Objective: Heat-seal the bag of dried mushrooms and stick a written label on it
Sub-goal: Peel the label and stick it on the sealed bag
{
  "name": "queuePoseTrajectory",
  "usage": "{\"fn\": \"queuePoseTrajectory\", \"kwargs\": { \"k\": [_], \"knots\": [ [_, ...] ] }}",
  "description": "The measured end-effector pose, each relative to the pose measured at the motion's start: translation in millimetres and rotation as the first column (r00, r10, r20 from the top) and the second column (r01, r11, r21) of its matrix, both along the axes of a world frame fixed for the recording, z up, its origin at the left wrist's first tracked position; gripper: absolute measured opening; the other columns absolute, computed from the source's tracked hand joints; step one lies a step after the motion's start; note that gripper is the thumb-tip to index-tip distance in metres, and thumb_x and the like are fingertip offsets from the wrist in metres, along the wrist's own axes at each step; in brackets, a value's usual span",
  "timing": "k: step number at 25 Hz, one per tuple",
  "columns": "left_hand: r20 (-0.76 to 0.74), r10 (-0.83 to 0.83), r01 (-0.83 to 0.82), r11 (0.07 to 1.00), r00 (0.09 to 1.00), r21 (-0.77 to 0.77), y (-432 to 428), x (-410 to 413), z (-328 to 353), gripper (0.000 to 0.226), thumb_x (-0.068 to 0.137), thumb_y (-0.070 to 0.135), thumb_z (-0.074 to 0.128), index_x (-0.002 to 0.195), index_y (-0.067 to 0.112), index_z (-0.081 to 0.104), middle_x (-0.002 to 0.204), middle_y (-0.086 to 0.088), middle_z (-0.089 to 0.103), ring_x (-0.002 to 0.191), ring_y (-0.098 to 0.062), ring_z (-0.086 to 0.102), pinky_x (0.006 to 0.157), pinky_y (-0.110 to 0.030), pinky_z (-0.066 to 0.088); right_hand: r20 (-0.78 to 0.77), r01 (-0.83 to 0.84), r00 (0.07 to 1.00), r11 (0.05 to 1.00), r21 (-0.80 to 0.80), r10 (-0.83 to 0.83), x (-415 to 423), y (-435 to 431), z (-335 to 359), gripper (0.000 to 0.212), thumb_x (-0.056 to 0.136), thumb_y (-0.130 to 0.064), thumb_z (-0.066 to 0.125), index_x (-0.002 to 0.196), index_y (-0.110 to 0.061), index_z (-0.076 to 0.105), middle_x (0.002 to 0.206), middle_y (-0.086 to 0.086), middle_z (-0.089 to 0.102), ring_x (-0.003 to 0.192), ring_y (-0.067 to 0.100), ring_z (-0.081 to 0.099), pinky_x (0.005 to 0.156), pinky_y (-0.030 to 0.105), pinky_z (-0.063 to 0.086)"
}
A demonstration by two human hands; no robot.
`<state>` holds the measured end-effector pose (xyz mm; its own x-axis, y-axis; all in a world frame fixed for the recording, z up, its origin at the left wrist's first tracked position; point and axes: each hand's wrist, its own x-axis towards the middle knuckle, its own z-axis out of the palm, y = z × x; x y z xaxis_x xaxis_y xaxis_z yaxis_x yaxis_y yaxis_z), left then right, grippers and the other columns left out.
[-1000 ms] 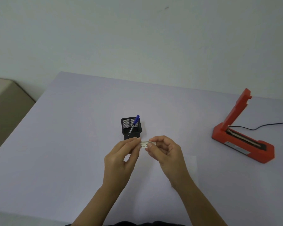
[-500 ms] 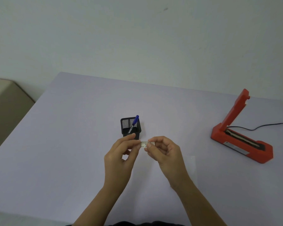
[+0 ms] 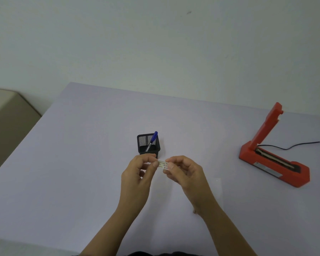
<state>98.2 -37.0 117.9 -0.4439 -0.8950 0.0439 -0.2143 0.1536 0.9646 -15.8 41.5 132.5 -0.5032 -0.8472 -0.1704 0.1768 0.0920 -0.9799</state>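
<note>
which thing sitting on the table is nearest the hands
The black mesh pen holder with the blue pen, just beyond the left hand. The open red heat sealer sits far off to the right.

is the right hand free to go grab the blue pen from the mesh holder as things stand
Probably not right away. The path is open: the blue pen stands in the mesh holder just beyond both hands. But the right hand is pinching the small label together with the left hand, so it would have to let go first.
</note>
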Motion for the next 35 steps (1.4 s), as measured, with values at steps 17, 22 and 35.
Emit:
{"fn": "queuePoseTrajectory", "kwargs": {
  "k": [17, 22, 35],
  "knots": [
    [0.113, 0.032, 0.001, 0.961, 0.993, -0.276, -2.8, 5.2, -9.2, 0.009, 0.082, 0.016, 0.065, 0.083, 0.024, 0.060, 0.091, 0.022, 0.046, 0.085, 0.007, 0.052, 0.066, 0.000, 0.040, -0.225, -0.039, 0.973, 0.997, 0.063, 0.052, -7.9, -10.3, -23.7, 0.013, 0.082, -0.013, 0.068, 0.081, -0.026, 0.067, 0.078, -0.013, 0.070, 0.079, 0.005, 0.066, 0.072, 0.015, 0.053],
    [0.210, 0.163, -0.145, 0.984, 0.964, -0.099, -27.2, 20.2, -29.6, 0.008, 0.088, 0.015, 0.060, 0.084, 0.023, 0.061, 0.083, 0.011, 0.062, 0.075, -0.006, 0.057, 0.062, -0.005, 0.042, -0.178, 0.032, 0.984, 0.971, 0.236, 0.011, -25.1, -24.2, -67.1, 0.002, 0.082, -0.015, 0.069, 0.082, -0.017, 0.069, 0.077, -0.003, 0.070, 0.072, 0.007, 0.064, 0.071, 0.017, 0.052],
    [0.412, 0.115, -0.262, 0.910, 0.904, 0.321, -41.2, 27.0, -73.9, 0.009, 0.086, 0.016, 0.062, 0.080, 0.018, 0.068, 0.072, -0.003, 0.071, 0.074, -0.024, 0.067, 0.069, -0.033, 0.053, -0.420, -0.013, 0.825, 0.756, 0.655, 0.378, -35.9, -94.8, -162.5, 0.022, 0.081, -0.016, 0.068, 0.101, -0.009, 0.067, 0.100, 0.007, 0.067, 0.092, 0.021, 0.063, 0.077, 0.021, 0.044]
  ]
}}
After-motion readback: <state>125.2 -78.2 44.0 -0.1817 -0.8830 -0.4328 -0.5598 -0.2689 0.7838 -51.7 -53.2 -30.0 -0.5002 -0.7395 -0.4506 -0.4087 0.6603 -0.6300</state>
